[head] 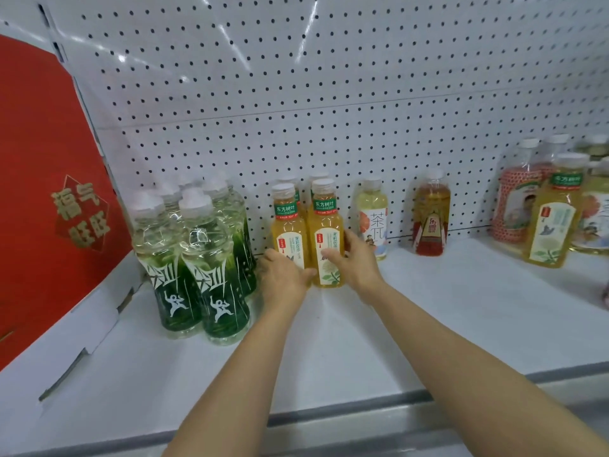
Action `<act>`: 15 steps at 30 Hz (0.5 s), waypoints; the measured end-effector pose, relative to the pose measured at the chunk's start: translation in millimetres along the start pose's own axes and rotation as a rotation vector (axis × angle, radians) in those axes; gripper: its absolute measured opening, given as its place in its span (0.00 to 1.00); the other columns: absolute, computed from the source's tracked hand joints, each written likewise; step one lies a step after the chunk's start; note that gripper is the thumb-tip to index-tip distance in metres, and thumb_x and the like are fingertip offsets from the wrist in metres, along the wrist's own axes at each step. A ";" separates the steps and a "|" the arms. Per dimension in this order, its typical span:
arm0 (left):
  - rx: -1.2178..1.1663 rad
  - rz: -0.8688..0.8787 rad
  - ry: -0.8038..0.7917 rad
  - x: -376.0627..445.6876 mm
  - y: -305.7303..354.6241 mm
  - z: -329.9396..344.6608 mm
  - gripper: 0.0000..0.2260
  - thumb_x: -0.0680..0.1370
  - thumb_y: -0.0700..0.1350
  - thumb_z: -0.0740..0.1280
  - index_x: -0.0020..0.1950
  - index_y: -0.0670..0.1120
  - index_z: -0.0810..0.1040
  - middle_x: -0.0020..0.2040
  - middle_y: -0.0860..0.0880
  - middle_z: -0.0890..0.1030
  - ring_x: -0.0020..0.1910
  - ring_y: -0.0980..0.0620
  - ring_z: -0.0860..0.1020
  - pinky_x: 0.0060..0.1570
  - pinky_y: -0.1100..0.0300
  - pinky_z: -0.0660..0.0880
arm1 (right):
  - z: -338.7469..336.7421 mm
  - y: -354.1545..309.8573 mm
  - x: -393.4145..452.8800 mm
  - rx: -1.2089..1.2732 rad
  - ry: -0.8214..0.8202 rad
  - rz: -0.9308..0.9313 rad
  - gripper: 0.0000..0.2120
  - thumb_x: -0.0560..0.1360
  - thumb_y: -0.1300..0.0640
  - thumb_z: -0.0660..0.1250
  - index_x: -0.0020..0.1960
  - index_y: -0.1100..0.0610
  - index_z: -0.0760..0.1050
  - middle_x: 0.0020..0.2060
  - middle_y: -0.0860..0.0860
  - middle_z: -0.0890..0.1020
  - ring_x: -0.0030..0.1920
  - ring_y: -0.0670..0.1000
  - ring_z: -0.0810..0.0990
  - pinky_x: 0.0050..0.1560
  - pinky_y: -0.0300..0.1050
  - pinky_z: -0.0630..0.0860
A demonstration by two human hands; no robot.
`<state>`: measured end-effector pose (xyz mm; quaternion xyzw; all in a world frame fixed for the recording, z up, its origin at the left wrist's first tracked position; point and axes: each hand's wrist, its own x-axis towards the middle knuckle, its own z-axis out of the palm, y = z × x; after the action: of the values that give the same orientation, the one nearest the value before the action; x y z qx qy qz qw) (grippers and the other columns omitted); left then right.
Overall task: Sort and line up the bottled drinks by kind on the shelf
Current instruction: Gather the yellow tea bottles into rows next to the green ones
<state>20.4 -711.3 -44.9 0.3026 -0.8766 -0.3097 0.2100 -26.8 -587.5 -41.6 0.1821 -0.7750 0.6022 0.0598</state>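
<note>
White metal shelf (428, 324) with perforated back panel, centre of frame. Item in hand: cluster of yellow-amber tea bottles with green neck bands and white caps (306, 232), two in front and two behind, standing upright at mid-frame. Left hand (283, 278) lies against the lower left front bottle; right hand (354, 258) wraps the front right bottle, each grip partly curled round its bottle. Left of these: group of clear-and-green bottles with white caps (194, 258), already bunched. Right: pale yellow bottle (372, 219), dark amber bottle with red label (430, 219), then a mixed group at far right including a matching yellow-amber bottle (553, 212). Step judged: squaring the yellow-amber row. Next move likely calls for fetching that matching bottle from far right.
</note>
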 end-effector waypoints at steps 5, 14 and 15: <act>0.004 0.030 -0.013 12.4 -2.3 7.9 0.40 0.67 0.56 0.79 0.69 0.43 0.60 0.64 0.40 0.71 0.61 0.38 0.75 0.56 0.43 0.78 | -0.3 -3.6 -2.3 -0.117 0.013 -0.014 0.17 0.77 0.55 0.67 0.65 0.57 0.72 0.59 0.53 0.81 0.57 0.53 0.80 0.55 0.55 0.80; 0.146 0.216 0.270 -14.0 13.4 0.1 0.59 0.67 0.61 0.77 0.80 0.40 0.41 0.80 0.36 0.51 0.77 0.33 0.56 0.74 0.37 0.59 | -74.5 0.7 -27.9 -0.623 0.148 -0.114 0.20 0.77 0.49 0.66 0.65 0.58 0.72 0.59 0.54 0.78 0.59 0.56 0.76 0.53 0.50 0.75; 0.158 0.269 0.306 -19.7 20.8 0.6 0.58 0.68 0.62 0.76 0.80 0.40 0.40 0.80 0.37 0.50 0.78 0.34 0.53 0.75 0.38 0.55 | -88.9 1.0 -33.2 -0.673 0.169 -0.135 0.22 0.77 0.49 0.66 0.67 0.58 0.70 0.60 0.54 0.78 0.60 0.56 0.76 0.55 0.50 0.74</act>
<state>26.1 -685.0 -35.0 0.2419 -0.8885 -0.1599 0.3556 -7.6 -495.4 -29.1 0.1525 -0.9087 0.3206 0.2198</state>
